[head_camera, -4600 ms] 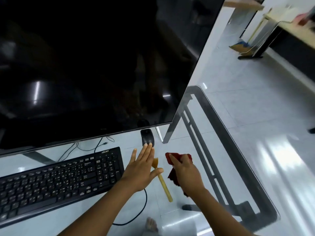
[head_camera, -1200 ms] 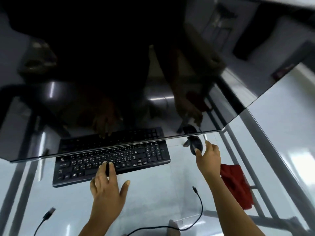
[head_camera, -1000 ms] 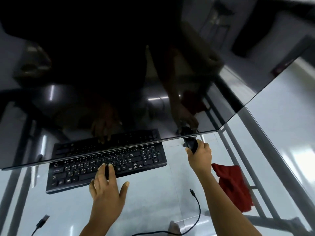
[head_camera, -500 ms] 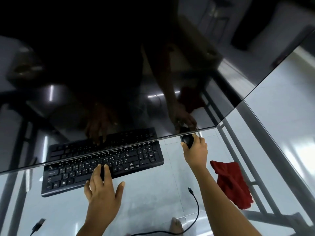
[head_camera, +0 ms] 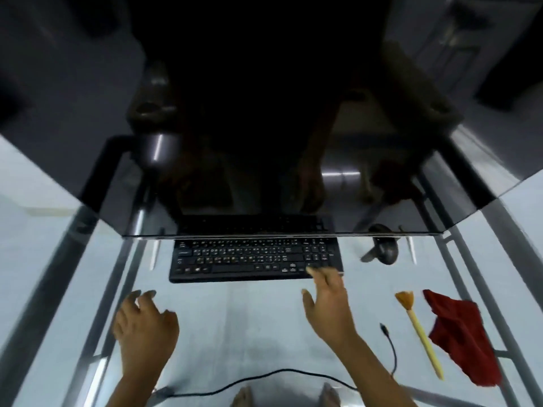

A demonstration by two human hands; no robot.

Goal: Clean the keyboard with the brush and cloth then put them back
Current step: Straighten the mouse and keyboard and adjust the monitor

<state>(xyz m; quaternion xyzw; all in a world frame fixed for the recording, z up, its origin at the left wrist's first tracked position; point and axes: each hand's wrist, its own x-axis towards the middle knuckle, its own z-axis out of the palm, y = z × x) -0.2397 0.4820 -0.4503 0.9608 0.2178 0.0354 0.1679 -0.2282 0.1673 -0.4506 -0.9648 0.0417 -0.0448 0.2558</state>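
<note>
The black keyboard (head_camera: pixel 255 259) lies on the glass desk just below the monitor's lower edge. My right hand (head_camera: pixel 327 304) hovers at its near right corner, fingers apart and blurred, holding nothing. My left hand (head_camera: pixel 144 327) rests near the desk's front left, short of the keyboard, fingers loosely curled and empty. The brush (head_camera: pixel 418 327), with a yellow handle and orange bristles, lies on the glass to the right. The red cloth (head_camera: pixel 461 336) lies crumpled just right of the brush.
A large dark monitor (head_camera: pixel 264 113) overhangs the back of the desk. A black mouse (head_camera: pixel 386 252) sits right of the keyboard. A loose black cable (head_camera: pixel 293 374) curls along the front of the glass desk (head_camera: pixel 235 318). Metal frame bars run under the glass at both sides.
My right hand has left the mouse and come back to the keyboard's right corner. My left hand has drawn off the keyboard toward me. The view has swung so the brush shows.
</note>
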